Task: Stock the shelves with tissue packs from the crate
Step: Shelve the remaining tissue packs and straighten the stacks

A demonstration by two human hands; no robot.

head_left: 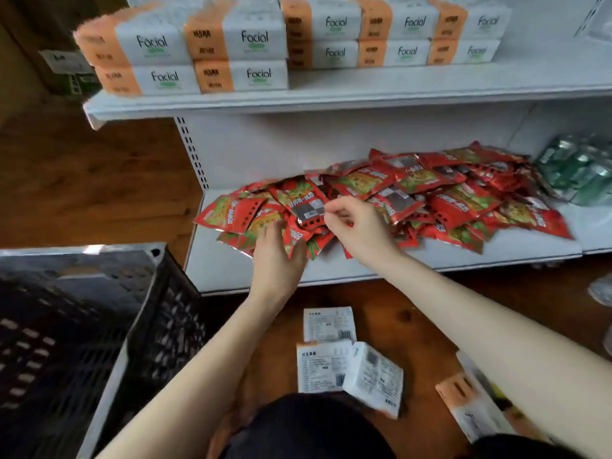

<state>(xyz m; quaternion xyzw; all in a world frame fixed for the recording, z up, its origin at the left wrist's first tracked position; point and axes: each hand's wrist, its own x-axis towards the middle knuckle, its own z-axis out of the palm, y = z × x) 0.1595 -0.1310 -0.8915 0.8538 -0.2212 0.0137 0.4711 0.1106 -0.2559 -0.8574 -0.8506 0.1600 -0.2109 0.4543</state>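
Down on the lower shelf [364, 266], both bare hands work in a loose heap of red snack packets [430, 193], flat crinkly foil pouches with green and yellow printing and silvery edges. The left hand [276, 260] lies palm down on the near left edge of the heap, its fingers [273, 228] spread fairly wide and flat over the glossy wrappers, gripping nothing that can be made out. The right hand [359, 226] sits just beside it, fingers curled in narrow, thumb and forefinger pinched at the corner of one red packet [306, 202] that shows a dark panel and a row of small square holes; the packet lies directly ahead of those fingertips, tilted on top of the pile.

Above the fingers, on the upper shelf [331, 94] of smooth white metal, the stocked tissue packs [238, 51] stand as soft rectangular blocks, white plastic wrap with an orange band and the word "Facial", stacked two high in a row. Behind the wrists, on the brown wooden floor [414, 319], three more tissue packs [331, 352] lie back side up, white with fine print and barcodes; another, orange-ended pack [470, 409] lies under the right forearm. Left of the left forearm stands the black plastic crate [99, 326], rigid, with slotted lattice walls; its inside is too dark to tell. Far right of the fingers, pale green wrapped packs [579, 170] rest on the same lower shelf.
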